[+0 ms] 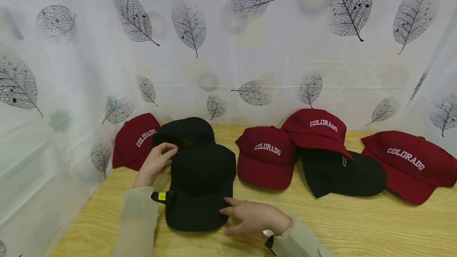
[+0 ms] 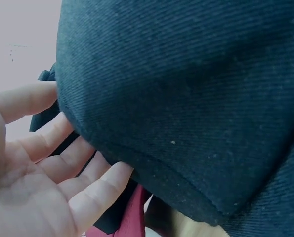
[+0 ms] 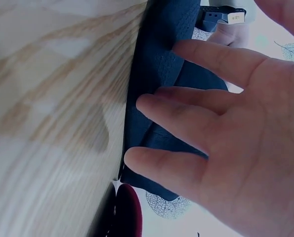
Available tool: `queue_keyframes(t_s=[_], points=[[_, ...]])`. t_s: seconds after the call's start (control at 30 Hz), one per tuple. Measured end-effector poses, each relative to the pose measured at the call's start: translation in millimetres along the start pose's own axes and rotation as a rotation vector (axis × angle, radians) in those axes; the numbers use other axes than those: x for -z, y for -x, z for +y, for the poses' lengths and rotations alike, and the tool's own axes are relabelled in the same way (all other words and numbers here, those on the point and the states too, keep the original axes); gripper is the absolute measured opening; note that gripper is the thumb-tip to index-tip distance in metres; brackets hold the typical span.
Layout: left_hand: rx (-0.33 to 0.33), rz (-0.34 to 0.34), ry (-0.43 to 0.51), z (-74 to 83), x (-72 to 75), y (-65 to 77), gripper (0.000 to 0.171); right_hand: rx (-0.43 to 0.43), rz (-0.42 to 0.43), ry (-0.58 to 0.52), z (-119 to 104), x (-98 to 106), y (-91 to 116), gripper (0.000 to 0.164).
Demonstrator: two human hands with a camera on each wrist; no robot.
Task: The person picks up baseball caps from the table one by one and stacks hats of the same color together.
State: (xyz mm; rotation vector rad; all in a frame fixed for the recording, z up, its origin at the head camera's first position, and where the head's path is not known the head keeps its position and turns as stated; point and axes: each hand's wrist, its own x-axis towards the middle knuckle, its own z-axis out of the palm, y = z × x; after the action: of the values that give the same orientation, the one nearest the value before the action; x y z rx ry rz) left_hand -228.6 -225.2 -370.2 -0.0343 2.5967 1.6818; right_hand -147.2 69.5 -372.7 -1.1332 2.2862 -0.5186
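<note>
Though fairly wide, left grip [image 1: 156, 162] and right grip [image 1: 254, 215] against black cap [image 1: 200, 173].

The front cap [image 1: 200, 181] lies on the table [image 1: 403, 233] before a rear cap [image 1: 194, 128], possibly touching.

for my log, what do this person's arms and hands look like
The left hand and right hand are gloveless. Both sleeves are pale grey-green. A black band with a yellow label sits at the left wrist; a dark strap shows at the right.
</note>
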Motion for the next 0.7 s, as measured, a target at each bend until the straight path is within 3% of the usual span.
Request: queue_keyframes(t_s=[0.37,0.7], points=[[0.012,0.004,-0.011,-0.6,1.0,-1.6,0.038,-0.011,0.0,-0.003,1.4,-1.4,-1.1,0.05],[0.007,-0.006,-0.038,-0.5,-0.2,-1.4,0.038,0.047,-0.044,-0.039,4.5,-1.4,-1.8,0.053]])
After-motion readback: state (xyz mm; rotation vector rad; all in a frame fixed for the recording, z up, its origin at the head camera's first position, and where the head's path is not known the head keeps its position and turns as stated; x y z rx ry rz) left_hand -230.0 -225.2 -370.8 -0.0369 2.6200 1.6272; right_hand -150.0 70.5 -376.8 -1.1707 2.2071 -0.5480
